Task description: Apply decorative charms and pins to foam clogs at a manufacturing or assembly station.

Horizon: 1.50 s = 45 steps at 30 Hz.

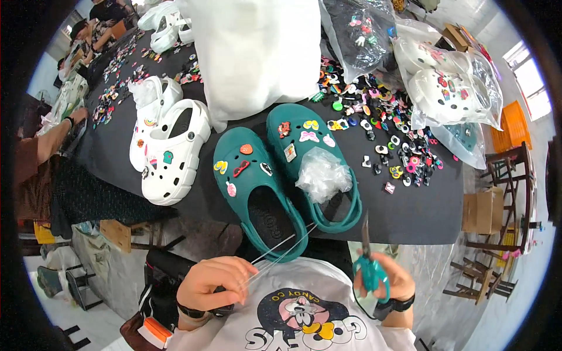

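Green clogs (pixel 243 178); left hand (pixel 212 283) holds string (pixel 275 248); right hand (pixel 397 278), scissors (pixel 369 270).

The room is bright and fairly evenly lit; the window (pixel 528 76) glows pale, far to the right of the right hand (pixel 391 278). Ahead of both hands, the white bag (pixel 257 52) is nearly washed out, while the black bench (pixel 410 213) shows little shading. Glare streaks the clear plastic bag (pixel 477 88) beyond the right hand. Detail holds well around the left hand (pixel 213 285) and on the green clogs (pixel 234 152); the scissors (pixel 370 274) look slightly soft. Toward the rim, fisheye distortion bends straight edges, and the corners fall to black.
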Each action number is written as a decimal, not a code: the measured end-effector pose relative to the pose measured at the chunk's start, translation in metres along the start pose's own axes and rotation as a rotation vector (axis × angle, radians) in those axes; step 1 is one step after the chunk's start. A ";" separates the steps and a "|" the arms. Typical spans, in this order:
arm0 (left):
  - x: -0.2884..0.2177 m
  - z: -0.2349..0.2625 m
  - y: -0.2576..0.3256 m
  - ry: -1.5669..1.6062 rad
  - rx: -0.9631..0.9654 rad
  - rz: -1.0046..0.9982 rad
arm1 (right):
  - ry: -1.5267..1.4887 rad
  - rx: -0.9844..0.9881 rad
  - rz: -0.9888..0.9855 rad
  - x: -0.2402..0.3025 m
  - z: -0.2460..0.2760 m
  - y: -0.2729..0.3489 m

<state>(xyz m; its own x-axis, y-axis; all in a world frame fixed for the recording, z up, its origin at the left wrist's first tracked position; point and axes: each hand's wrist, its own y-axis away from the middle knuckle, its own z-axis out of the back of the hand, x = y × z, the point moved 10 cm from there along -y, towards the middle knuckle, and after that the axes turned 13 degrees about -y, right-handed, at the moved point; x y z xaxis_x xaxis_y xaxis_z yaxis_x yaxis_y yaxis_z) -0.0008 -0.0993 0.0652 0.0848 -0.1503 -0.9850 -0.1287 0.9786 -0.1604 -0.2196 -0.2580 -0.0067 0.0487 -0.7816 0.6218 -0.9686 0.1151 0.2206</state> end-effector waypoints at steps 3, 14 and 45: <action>-0.001 0.001 0.006 0.015 -0.031 -0.041 | -0.045 0.160 -0.189 -0.027 -0.008 -0.018; 0.000 0.003 0.017 0.029 -0.077 -0.048 | 0.349 0.431 -0.301 -0.048 -0.049 -0.056; 0.319 -0.074 0.575 -0.587 -0.550 0.962 | 0.454 -0.429 0.583 0.119 0.136 0.059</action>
<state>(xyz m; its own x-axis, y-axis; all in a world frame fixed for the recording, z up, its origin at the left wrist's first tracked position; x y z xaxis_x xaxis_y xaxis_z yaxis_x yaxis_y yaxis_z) -0.1212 0.4054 -0.3458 0.1360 0.8150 -0.5633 -0.7655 0.4473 0.4625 -0.3041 -0.4277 -0.0224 -0.2467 -0.2145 0.9451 -0.6978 0.7160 -0.0197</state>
